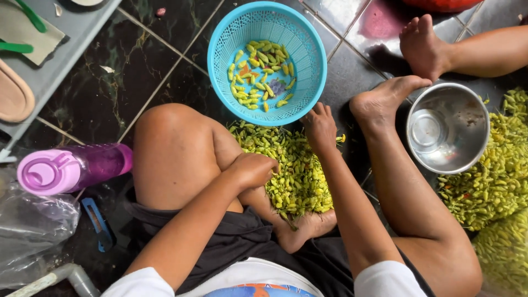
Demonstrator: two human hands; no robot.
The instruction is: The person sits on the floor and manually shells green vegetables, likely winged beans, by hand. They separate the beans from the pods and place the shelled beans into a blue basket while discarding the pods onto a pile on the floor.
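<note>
A person sits on the dark tiled floor with a big heap of small yellow-green chillies between the legs, just below a round blue plastic basket holding a few more. The right hand lies flat and open on the heap, holding nothing I can see. The left hand is curled shut beside it, I cannot tell on what; a knee could knock chillies away across the floor.

Left hand curled loosely, knuckles up; right hand flat, fingers spread forward, palm down.
</note>
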